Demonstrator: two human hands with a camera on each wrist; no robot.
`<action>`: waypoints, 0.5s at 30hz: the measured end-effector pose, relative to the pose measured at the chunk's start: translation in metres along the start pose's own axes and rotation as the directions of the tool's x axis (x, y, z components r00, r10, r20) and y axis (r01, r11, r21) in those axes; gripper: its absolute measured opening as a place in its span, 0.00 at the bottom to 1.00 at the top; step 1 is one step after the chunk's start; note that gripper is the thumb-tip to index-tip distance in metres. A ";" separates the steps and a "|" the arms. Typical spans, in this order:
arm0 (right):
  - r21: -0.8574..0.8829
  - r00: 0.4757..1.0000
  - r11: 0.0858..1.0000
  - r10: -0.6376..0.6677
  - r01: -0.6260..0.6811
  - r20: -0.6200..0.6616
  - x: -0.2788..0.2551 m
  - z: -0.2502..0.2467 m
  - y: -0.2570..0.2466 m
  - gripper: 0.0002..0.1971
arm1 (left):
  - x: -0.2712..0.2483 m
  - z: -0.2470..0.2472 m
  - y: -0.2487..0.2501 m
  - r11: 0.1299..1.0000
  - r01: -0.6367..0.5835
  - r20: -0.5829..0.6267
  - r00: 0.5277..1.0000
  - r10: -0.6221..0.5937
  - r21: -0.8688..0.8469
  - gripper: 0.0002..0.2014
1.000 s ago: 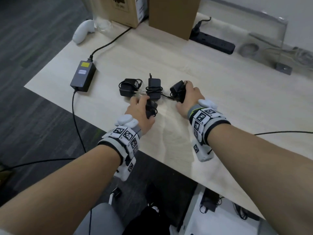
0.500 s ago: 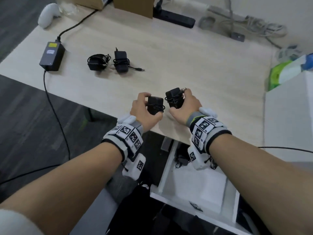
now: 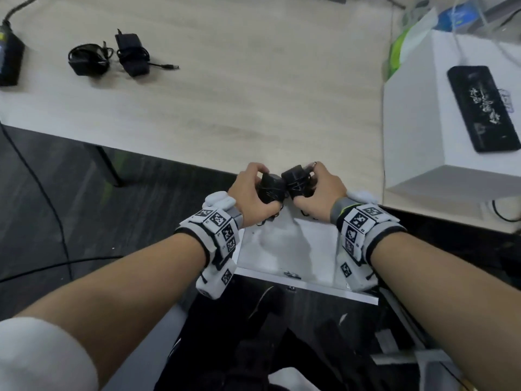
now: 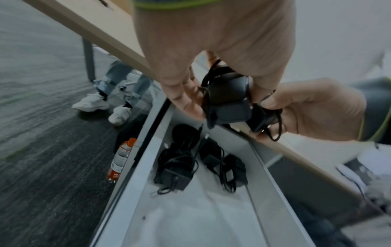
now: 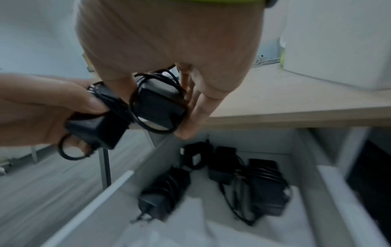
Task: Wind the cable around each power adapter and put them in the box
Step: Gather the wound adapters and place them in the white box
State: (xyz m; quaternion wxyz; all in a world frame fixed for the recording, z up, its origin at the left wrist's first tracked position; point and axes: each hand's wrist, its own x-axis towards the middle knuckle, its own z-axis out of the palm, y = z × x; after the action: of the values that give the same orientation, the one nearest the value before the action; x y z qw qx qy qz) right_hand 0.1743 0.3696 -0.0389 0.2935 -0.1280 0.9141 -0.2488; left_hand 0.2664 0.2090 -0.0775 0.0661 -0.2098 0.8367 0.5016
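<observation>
I hold one wound adapter (image 3: 272, 187) in my left hand (image 3: 251, 193), another adapter (image 3: 298, 180) in my right hand (image 3: 321, 190), above the box (image 3: 284, 246). Placing step; next, lower and release.

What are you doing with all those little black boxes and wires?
A person is tidying power adapters into a white box below the table edge. The left hand grips one wound adapter and the right hand grips another, both held side by side above the box. Several wound adapters already lie inside it. Two more adapters wait on the table, one with its plug end trailing loose.
</observation>
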 end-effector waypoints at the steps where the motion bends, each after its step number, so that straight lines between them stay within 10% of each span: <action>1: -0.002 1.000 1.000 -0.009 0.009 0.009 -0.006 -0.003 0.008 0.28 | -0.003 0.004 0.001 1.000 -0.013 0.041 0.999 0.012 0.011 0.30; 11: -0.266 0.993 0.962 -0.026 0.057 0.117 -0.033 -0.014 0.061 0.28 | 0.005 0.039 0.017 0.938 -0.011 0.474 0.865 -0.165 0.346 0.30; 15: -0.302 0.986 0.953 0.038 0.014 0.163 -0.029 -0.002 0.075 0.30 | 0.012 0.059 0.011 0.859 -0.016 0.464 0.846 -0.261 0.512 0.37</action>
State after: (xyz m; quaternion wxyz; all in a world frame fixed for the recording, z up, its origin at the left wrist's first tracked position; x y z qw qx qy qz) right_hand 0.1895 0.4441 -0.0636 0.3475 -0.1862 0.9144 -0.0925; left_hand 0.2453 0.2612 -0.1010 0.3737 -0.0976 0.8719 0.3011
